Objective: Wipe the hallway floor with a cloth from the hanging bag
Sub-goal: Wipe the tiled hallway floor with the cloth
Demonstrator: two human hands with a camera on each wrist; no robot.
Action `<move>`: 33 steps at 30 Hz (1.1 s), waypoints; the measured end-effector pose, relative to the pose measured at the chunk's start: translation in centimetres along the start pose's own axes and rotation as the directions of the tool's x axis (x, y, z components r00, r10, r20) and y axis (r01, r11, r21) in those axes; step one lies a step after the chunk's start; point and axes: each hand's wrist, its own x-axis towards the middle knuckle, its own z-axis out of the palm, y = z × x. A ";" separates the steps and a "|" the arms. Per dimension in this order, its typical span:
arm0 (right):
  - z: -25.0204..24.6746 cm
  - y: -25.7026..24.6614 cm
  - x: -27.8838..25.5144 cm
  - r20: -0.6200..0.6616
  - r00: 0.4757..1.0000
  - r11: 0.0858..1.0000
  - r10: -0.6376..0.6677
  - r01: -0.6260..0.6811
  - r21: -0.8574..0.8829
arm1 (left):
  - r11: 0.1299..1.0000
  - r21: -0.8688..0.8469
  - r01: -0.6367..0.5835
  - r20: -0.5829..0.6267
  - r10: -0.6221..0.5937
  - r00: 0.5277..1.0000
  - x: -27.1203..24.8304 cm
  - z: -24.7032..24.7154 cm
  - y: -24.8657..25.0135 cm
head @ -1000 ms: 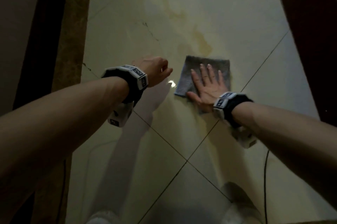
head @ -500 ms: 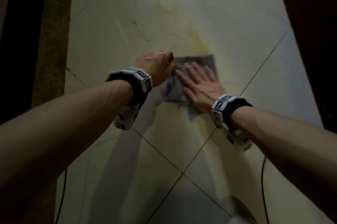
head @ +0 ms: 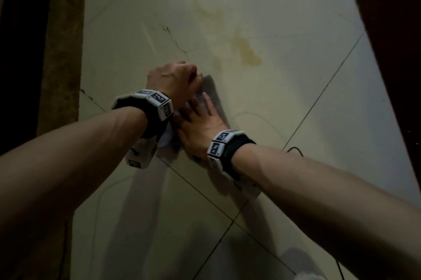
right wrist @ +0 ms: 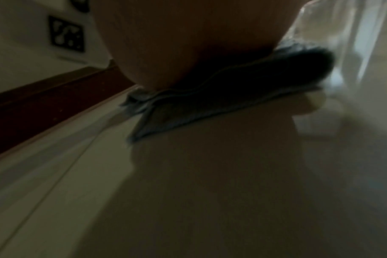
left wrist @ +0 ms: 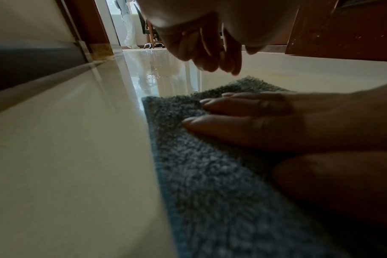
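Nearest the camera, both forearms are reaching out over the glossy cream floor tiles (head: 296, 88), with dark grout lines crossing diagonally beneath them. The right hand (head: 200, 129) is lying flat, fingers straight, pressing down on the grey-blue terry cloth (head: 214, 95); in the left wrist view the fingers (left wrist: 243, 108) are resting on the cloth's (left wrist: 210, 174) nap. The cloth is lying flat on the tile, its long axis running away from the person and slightly leftward, its far corner peeking out past the left hand (head: 175, 81). In the right wrist view its near edge (right wrist: 210, 104) is showing folded layers. The left hand is hovering just above the cloth's far end, fingers hanging loosely curled (left wrist: 210, 50), grasping nothing. A yellowish stain (head: 248, 51) is sitting beyond the cloth, with bare tile stretching further ahead. A brown marble border strip (head: 61, 51) is edging the floor on the left, and dark wooden furniture (head: 391, 51) is bounding it on the right.
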 end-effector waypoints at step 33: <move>-1.5 6.4 1.6 0.015 0.936 0.931 0.351 -0.351 0.095 | 0.995 0.016 0.103 0.046 -0.104 0.994 -1.7 -2.7 -2.7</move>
